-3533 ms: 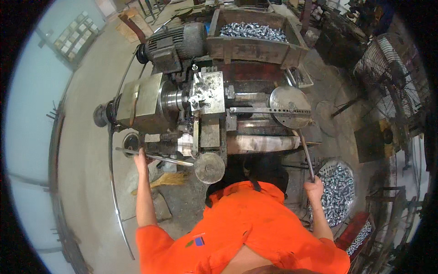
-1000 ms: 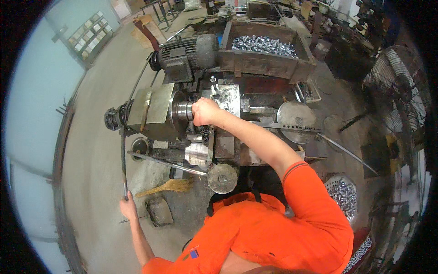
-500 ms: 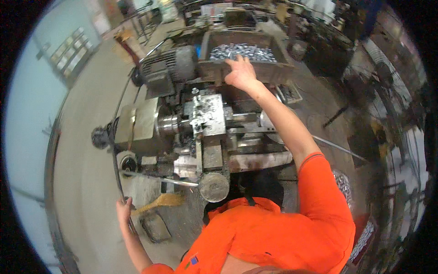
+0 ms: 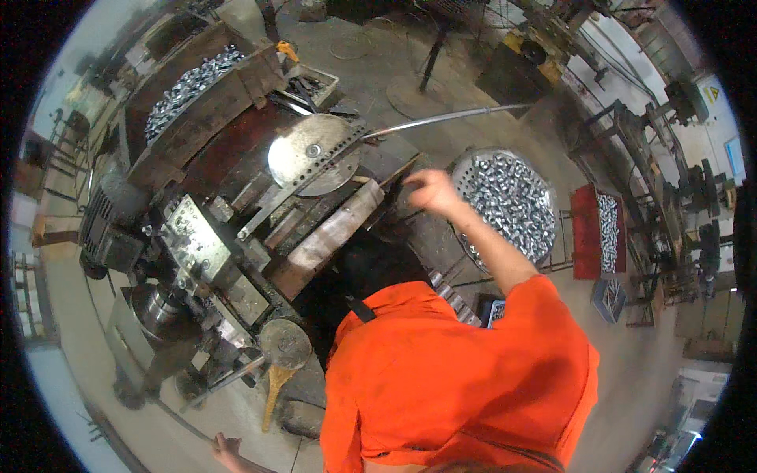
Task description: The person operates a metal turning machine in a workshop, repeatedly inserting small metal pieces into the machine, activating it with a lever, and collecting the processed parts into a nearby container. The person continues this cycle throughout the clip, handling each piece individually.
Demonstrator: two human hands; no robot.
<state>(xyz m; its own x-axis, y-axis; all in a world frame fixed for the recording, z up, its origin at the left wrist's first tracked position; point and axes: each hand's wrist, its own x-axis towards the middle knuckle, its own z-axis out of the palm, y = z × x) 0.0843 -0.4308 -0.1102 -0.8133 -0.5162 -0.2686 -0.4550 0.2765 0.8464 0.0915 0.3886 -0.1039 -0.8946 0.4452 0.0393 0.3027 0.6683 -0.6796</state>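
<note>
My left hand [image 4: 227,445], at the lower left, is closed around the end of a long dark lever [image 4: 180,419] running up to the machine. My right hand [image 4: 432,191] is in the air between the machine's right end and a round tray [image 4: 460,175] heaped with short shiny metal pieces [image 4: 509,209]. Its fingers are slightly blurred and look apart, and I see nothing held in them. The metal machine [image 4: 244,296] lies left of my body, with a bright block [image 4: 195,239] on top and a perforated bar across a round disc [image 4: 303,154].
A deep metal bin [image 4: 229,106] of similar pieces stands beyond the machine. Right of the round tray are a red bin [image 4: 584,236] and a blue-grey crate [image 4: 609,301]. A long rod [image 4: 449,118] sticks out from the disc. A straw brush [image 4: 276,386] hangs beside the machine.
My view has swung to the right. My right hand has gone from above the far bin to near the round tray. My left hand keeps hold of the lever.
</note>
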